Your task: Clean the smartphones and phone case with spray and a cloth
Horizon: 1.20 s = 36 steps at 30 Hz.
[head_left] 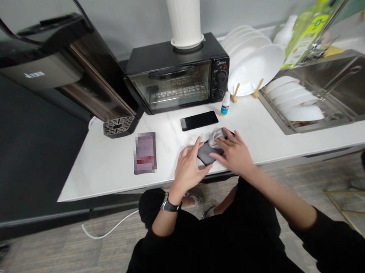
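Now my half-closed left hand (187, 169) grips phone (204, 153), curled right hand (237, 154) holds cloth (214, 139); hard push could skid phone off tabletop (93, 175).

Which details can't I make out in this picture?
All in the head view:
Grey device: partly covered by left fingers, right fingers and cloth.
Cloth's full shape: partly under the right fingers.
Pixelated device: screen content blurred out.
Small bottle: label text too small.
White container: top cut off by the upper edge.
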Available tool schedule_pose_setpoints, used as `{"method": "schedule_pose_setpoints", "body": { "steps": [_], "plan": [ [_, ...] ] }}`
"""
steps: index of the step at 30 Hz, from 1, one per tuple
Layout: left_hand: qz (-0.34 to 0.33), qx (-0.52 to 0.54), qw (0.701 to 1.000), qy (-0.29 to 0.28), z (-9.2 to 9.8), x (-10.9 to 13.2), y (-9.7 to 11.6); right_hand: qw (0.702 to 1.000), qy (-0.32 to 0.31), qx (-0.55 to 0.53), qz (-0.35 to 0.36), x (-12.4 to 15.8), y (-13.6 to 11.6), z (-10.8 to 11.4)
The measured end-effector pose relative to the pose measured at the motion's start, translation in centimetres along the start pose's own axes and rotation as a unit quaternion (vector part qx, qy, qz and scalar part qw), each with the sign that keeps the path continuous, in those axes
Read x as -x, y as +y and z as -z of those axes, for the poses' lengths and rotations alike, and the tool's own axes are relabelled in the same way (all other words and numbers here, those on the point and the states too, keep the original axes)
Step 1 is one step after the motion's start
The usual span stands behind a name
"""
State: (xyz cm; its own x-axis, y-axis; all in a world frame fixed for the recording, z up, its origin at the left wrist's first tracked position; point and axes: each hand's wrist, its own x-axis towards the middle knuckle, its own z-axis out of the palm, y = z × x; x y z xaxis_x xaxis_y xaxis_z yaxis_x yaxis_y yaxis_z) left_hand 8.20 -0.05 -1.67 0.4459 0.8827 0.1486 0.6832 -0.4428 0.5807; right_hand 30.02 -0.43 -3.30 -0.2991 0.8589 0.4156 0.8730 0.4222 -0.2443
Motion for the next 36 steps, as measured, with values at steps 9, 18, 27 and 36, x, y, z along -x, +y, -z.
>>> {"method": "schedule_pose_setpoints", "body": {
  "steps": [9,18,27,36],
  "plan": [
    [0.003,0.001,1.000,0.006,0.1,0.0,0.3,0.999,-0.038,-0.011,0.010,3.2,1.3,2.4],
    [-0.005,0.001,1.000,0.006,-0.1,0.0,-0.2,0.998,-0.030,-0.042,0.044,-0.1,-3.6,-0.7],
    [0.004,-0.014,1.000,0.014,-0.1,-0.2,0.3,0.999,-0.021,0.033,-0.025,2.2,2.1,2.3],
    [-0.001,-0.010,1.000,0.018,-0.3,0.0,0.0,0.993,-0.066,-0.059,0.082,1.4,-4.6,0.0]
  ]
}}
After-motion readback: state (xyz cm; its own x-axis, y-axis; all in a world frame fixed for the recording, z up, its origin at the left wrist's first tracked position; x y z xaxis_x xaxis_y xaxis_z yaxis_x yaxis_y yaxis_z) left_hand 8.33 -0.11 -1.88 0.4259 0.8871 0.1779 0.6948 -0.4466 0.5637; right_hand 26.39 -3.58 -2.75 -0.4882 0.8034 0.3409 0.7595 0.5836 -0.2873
